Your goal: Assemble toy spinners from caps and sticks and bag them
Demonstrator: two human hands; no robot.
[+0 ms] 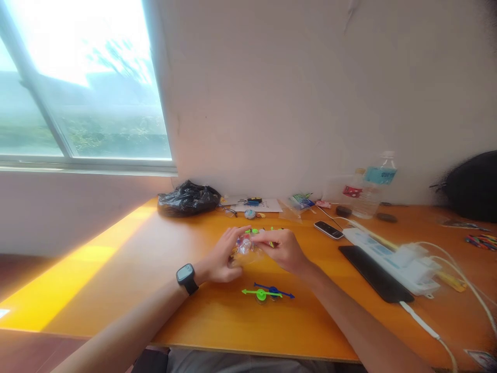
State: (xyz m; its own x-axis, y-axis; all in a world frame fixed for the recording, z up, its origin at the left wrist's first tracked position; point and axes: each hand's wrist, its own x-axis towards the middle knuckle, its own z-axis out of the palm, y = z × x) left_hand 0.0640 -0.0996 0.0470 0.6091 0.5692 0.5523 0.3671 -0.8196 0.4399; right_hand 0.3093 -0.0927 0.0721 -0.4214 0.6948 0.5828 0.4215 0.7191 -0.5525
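Note:
Both my hands meet over the middle of the orange table (155,290). My left hand (221,256), with a black watch on its wrist, and my right hand (281,248) pinch a small clear plastic bag (244,246) holding colourful small pieces. Bright green pieces (253,231) lie just behind the hands. Nearer to me on the table lie a green arrow-shaped toy piece (261,293) and a blue one (275,290), side by side, untouched.
A black plastic bag (188,198), papers and small items line the wall. To the right lie a phone (328,230), a black tablet (375,273), a white power strip (396,259) with cables, and water bottles (373,186). A window is at left.

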